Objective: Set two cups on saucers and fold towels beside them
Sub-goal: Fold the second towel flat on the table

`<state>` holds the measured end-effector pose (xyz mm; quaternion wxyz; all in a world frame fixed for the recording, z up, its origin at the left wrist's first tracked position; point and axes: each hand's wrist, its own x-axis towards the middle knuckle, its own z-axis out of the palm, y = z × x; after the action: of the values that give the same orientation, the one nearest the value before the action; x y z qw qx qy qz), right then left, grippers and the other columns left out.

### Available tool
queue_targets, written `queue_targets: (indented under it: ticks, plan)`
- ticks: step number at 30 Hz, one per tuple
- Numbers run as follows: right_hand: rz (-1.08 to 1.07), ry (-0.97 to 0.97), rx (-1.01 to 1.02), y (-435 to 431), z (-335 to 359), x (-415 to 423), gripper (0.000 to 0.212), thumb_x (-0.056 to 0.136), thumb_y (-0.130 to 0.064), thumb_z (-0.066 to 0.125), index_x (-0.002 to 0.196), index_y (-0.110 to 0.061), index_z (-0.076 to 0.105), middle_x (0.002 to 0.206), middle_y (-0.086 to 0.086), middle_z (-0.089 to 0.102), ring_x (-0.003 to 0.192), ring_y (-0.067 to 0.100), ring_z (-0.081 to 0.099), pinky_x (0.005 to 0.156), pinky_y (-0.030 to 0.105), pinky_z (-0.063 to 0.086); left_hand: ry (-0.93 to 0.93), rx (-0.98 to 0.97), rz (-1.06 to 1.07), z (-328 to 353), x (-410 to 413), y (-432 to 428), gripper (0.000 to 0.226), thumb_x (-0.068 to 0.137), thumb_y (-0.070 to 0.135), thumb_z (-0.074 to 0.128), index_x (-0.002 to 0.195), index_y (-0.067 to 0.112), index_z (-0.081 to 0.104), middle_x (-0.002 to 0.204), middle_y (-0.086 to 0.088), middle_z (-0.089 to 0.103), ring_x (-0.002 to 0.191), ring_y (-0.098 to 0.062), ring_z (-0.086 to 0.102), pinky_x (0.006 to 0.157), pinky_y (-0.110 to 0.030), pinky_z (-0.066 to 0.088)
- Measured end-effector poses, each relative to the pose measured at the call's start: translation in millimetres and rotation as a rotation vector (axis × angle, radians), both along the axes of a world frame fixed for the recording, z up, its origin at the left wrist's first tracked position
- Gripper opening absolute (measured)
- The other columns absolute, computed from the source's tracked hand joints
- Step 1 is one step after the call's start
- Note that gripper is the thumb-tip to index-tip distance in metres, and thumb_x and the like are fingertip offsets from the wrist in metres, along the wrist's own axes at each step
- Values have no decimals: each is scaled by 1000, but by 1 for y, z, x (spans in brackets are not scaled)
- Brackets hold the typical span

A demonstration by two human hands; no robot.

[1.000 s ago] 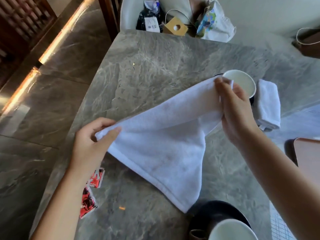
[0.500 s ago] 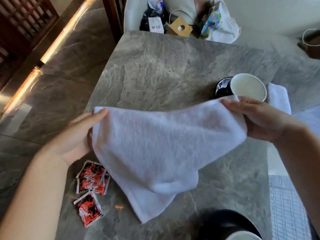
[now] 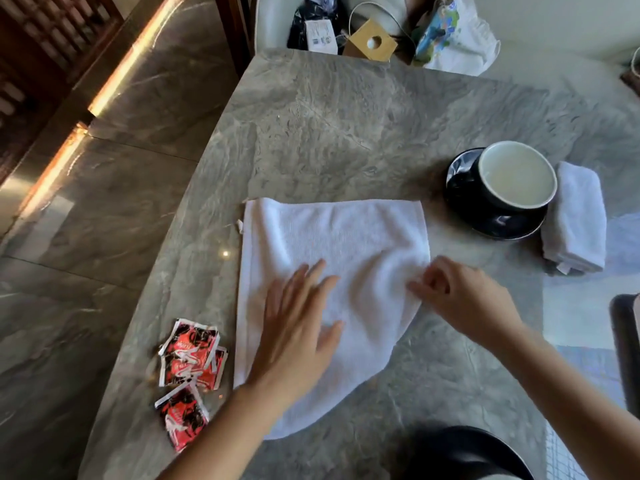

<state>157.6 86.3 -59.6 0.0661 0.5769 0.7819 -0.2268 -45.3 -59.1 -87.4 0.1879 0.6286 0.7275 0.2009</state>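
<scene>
A white towel [image 3: 332,244] lies spread on the grey marble table [image 3: 346,116], its near part rumpled. My left hand [image 3: 298,327] rests flat on the towel with fingers apart. My right hand [image 3: 457,299] pinches the towel's right edge. To the right, a dark cup [image 3: 516,174] with a pale inside stands on a black saucer [image 3: 460,178]. A folded white towel [image 3: 575,216] lies just right of that saucer. A second black saucer [image 3: 464,448] shows at the bottom edge, partly cut off.
Red and black sachets [image 3: 187,372] lie near the table's left edge, beside the towel. Behind the far edge, a seat holds bags [image 3: 453,32], a dark packet [image 3: 315,26] and a small cardboard box [image 3: 370,43]. The floor drops off to the left.
The towel was held up in the air between both hands; now it lies on the table. My left hand has let go and lies flat on it; my right hand has moved to its right edge.
</scene>
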Motion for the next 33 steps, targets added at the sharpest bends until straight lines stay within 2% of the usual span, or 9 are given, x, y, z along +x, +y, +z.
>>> queue_targets:
  ticks: [5, 10, 14, 19, 23, 27, 30, 32, 33]
  plan:
    - [68, 74, 15, -26, 3, -8, 32, 78, -47, 67, 93, -31, 44, 78, -17, 60, 70, 7, 57, 50, 25, 39, 274, -136, -29, -25, 4, -8, 60, 91, 48, 33, 146, 24, 30, 158, 4, 19, 146, -14, 13, 114, -48, 13]
    - [264, 179, -5, -46, -4, -12, 52, 69, -46, 70, 110, -32, 41, 105, -15, 52, 94, 11, 53, 66, 31, 48, 350, -155, -23, -27, 8, -5, 59, 92, 47, 28, 146, 24, 30, 157, 3, 20, 145, -16, 17, 113, -52, 15]
    - [445, 159, 113, -56, -19, -15, 40, 67, -46, 63, 100, -29, 48, 101, -11, 52, 90, 17, 50, 74, 28, 36, 363, -160, 4, -26, 9, -4, 56, 94, 47, 21, 146, 26, 29, 157, 3, 21, 145, -15, 17, 114, -51, 13]
    - [291, 370, 51, -58, -13, -17, 23, 79, -15, 61, 82, -24, 41, 68, -12, 46, 63, 14, 45, 58, 26, 35, 353, -141, 0, -26, 9, -2, 57, 97, 46, 9, 147, 26, 27, 157, 3, 22, 145, -16, 18, 113, -52, 16]
    - [-200, 907, -364, -49, 3, -11, 16, 95, -1, 43, 88, -14, 36, 76, 3, 48, 50, 17, 59, 47, 31, 51, 372, -126, 1, -31, 7, -4, 56, 94, 41, 26, 147, 23, 25, 157, 2, 22, 145, -16, 15, 113, -51, 14]
    - [-542, 1093, -646, -26, 22, -4, 21, 98, 2, 36, 87, -15, 37, 64, 4, 40, 34, 9, 39, 37, 22, 43, 376, -127, 4, -30, 9, -4, 54, 94, 40, 24, 146, 25, 26, 157, 4, 20, 145, -15, 15, 113, -51, 14]
    - [-692, 1162, -746, -12, 26, 3, 17, 95, -5, 45, 87, -19, 47, 70, 0, 50, 49, 12, 46, 48, 21, 50, 364, -131, 14, -28, 9, -3, 54, 94, 42, 27, 145, 28, 30, 157, 5, 21, 145, -14, 16, 114, -50, 14]
    - [-490, 1070, -649, -13, 22, 7, 12, 94, -11, 53, 102, -19, 49, 87, 1, 60, 71, 14, 59, 66, 24, 54, 337, -122, 18, -28, 8, -4, 53, 93, 42, 30, 144, 27, 33, 156, 5, 23, 144, -12, 18, 114, -49, 13]
    - [-327, 979, -591, -18, 19, 9, 24, 92, -16, 59, 112, -19, 46, 96, 1, 62, 81, 14, 62, 72, 25, 54, 322, -117, 20, -28, 8, -4, 54, 92, 42, 31, 144, 27, 34, 156, 4, 23, 144, -12, 18, 115, -48, 12]
